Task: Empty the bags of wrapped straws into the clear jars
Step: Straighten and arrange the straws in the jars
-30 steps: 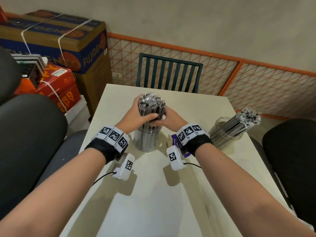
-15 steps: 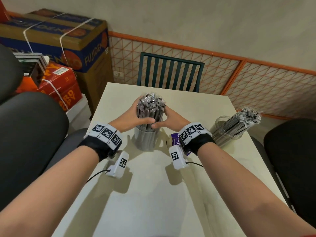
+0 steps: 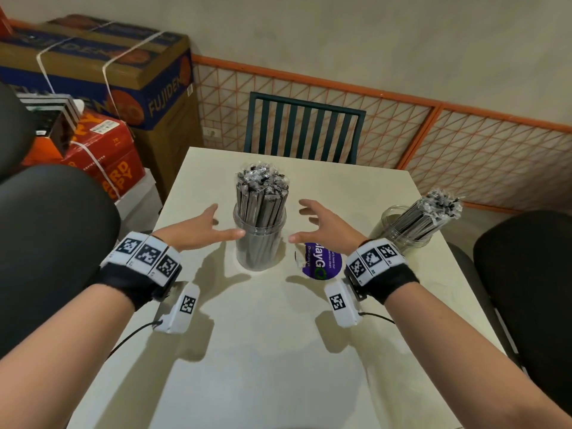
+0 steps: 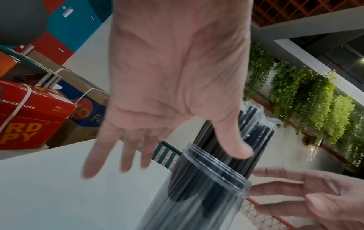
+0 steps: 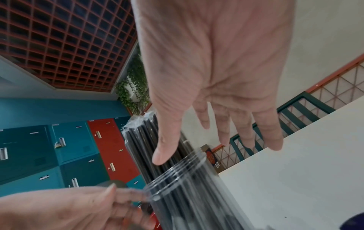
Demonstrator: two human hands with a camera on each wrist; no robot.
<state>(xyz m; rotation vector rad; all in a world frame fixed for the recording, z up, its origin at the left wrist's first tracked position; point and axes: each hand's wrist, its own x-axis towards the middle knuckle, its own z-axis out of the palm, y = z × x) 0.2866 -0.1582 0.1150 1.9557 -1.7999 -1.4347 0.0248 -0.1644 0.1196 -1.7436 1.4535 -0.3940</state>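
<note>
A clear jar (image 3: 260, 243) (image 4: 204, 183) (image 5: 189, 183) stands upright mid-table, packed with black wrapped straws (image 3: 262, 193) that stick out well above its rim. My left hand (image 3: 204, 226) (image 4: 167, 87) hovers just left of the jar with fingers spread, its thumb tip close to the jar wall. On the other side my right hand (image 3: 318, 221) (image 5: 222, 77) is spread open too, a short gap away. A second clear jar (image 3: 402, 227) at the right table edge holds another straw bundle (image 3: 430, 212), leaning right.
A purple round sticker (image 3: 322, 261) lies on the cream table (image 3: 263, 351) under my right wrist. A green slatted chair (image 3: 305, 128) stands behind the table. Black chairs flank both sides, and cardboard boxes (image 3: 102, 72) are stacked at the back left.
Both hands were wrapped round the straw bundle above the jar; they have let go and drawn apart and back, fingers now spread. The straws stay standing in the jar.
</note>
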